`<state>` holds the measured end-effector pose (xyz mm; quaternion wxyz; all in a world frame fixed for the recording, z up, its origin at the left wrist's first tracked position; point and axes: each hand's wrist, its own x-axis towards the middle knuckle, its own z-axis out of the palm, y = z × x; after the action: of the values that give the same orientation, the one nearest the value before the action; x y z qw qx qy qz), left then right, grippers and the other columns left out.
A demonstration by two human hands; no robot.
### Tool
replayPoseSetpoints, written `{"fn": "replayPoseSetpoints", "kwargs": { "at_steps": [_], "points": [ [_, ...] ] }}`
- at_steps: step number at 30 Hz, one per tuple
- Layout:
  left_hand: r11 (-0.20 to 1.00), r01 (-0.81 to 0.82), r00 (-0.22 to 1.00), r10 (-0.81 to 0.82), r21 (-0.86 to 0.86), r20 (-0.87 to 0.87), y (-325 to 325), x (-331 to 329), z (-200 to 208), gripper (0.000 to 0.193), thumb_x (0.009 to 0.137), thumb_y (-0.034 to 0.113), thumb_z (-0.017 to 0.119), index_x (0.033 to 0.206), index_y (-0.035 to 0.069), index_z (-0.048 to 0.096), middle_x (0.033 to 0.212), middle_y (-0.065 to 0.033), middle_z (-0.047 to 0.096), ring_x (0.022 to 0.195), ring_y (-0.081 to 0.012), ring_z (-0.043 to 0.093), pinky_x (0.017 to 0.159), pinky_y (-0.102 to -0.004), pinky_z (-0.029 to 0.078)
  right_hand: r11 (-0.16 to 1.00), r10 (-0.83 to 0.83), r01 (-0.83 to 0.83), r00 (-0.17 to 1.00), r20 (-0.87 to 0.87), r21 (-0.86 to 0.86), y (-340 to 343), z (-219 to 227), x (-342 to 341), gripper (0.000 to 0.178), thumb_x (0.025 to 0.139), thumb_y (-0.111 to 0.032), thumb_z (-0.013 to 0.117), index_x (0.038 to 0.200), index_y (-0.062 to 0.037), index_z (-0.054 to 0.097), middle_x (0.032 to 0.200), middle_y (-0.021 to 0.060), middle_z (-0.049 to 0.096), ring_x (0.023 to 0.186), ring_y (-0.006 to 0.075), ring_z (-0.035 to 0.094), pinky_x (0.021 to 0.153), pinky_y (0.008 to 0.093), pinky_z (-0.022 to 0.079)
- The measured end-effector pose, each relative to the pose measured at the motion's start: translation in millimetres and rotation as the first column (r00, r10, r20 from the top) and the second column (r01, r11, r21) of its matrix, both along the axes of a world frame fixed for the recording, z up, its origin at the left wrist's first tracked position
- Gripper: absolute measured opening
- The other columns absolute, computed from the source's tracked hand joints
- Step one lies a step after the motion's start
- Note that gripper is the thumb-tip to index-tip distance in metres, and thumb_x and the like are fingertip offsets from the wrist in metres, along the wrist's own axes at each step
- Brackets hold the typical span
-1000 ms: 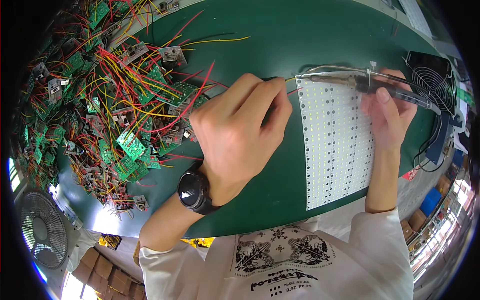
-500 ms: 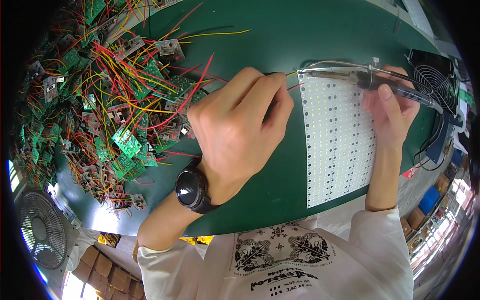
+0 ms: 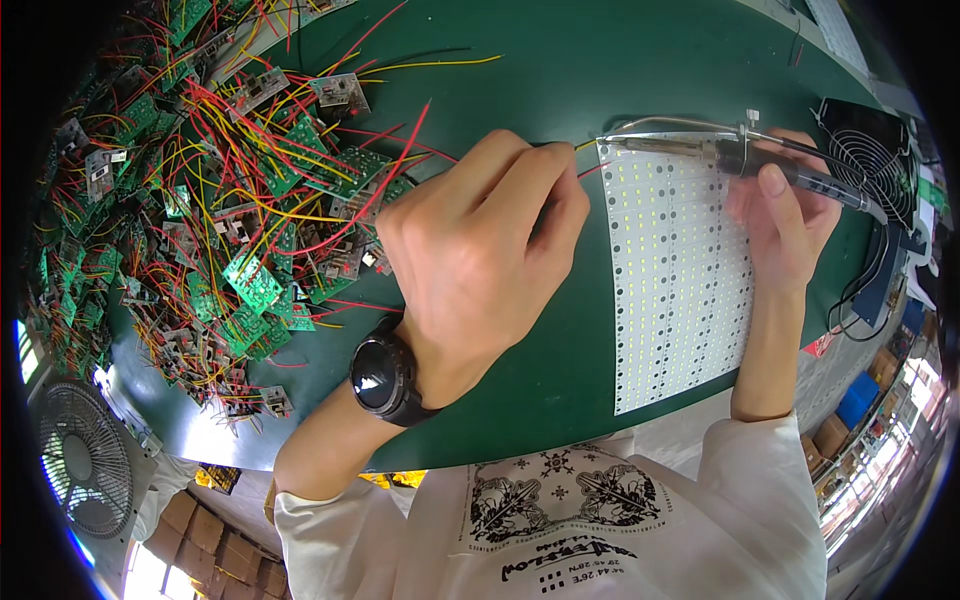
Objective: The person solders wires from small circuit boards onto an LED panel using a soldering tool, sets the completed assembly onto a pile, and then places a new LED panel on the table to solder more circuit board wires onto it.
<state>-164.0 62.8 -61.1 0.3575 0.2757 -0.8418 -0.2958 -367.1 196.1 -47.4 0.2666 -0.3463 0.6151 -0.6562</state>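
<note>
My right hand [image 3: 785, 215] is closed around the dark handle of a soldering iron [image 3: 790, 172], with a thin metal feed tube [image 3: 690, 124] running above it. The iron's tip points left, at the upper left corner of a white LED panel [image 3: 680, 280] dotted with rows of small yellow chips. My left hand [image 3: 480, 245], a black watch on its wrist, is closed in a pinch left of that corner. A yellow wire [image 3: 587, 146] and a red wire [image 3: 597, 168] stick out past its fingers toward the panel. What else lies inside the left hand is hidden.
A large heap of green circuit boards [image 3: 252, 283] with red and yellow wires covers the left of the green table [image 3: 530, 400]. A black fan [image 3: 868, 160] with a wire guard stands at the right, near cables. Another fan [image 3: 85, 460] is at lower left.
Both hands stay nearly in place. The soldering iron and the panel's upper corner have shifted very slightly; the left hand still pinches the wires.
</note>
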Motion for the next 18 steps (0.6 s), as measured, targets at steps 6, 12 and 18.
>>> {"fn": "replayPoseSetpoints", "kwargs": {
  "at_steps": [6, 12, 18],
  "points": [
    [1.0, -0.003, 1.0, 0.003, 0.004, 0.01, -0.2, 0.4, -0.2, 0.012, 0.069, -0.005, 0.07, 0.079, 0.002, 0.068, 0.064, -0.0037, 0.06, 0.051, -0.0107, 0.055, 0.041, -0.0238, 0.035, 1.0, 0.016, -0.016, 1.0, -0.012, -0.019, -1.3, -0.8, 0.3, 0.028, 0.083, -0.004, 0.065, 0.105, 0.0115, 0.055, 0.073, 0.0166, 0.062, 0.052, 0.0172, 0.057, 0.045, 0.0256, 0.042],
    [1.0, 0.001, 1.0, -0.001, 0.005, 0.0, -0.3, 0.5, -1.3, 0.012, 0.069, -0.004, 0.07, 0.079, 0.002, 0.068, 0.064, -0.0037, 0.06, 0.052, -0.0108, 0.057, 0.041, -0.0237, 0.035, 1.0, 0.014, -0.014, 1.0, -0.02, -0.005, -0.7, -0.4, -0.2, 0.029, 0.084, -0.006, 0.065, 0.105, 0.0114, 0.056, 0.072, 0.0159, 0.062, 0.052, 0.0169, 0.057, 0.044, 0.0254, 0.041],
    [1.0, 0.002, 1.0, -0.002, 0.019, 0.017, -0.1, 0.3, 1.1, 0.011, 0.07, -0.004, 0.07, 0.078, 0.002, 0.068, 0.063, -0.0034, 0.059, 0.051, -0.0102, 0.056, 0.04, -0.0234, 0.033, 0.999, -0.009, 0.01, 1.0, 0.028, -0.036, -0.3, -0.4, -2.2, 0.029, 0.084, -0.007, 0.064, 0.106, 0.0112, 0.056, 0.074, 0.0147, 0.062, 0.051, 0.0166, 0.056, 0.043, 0.0258, 0.041]
  ]
}}
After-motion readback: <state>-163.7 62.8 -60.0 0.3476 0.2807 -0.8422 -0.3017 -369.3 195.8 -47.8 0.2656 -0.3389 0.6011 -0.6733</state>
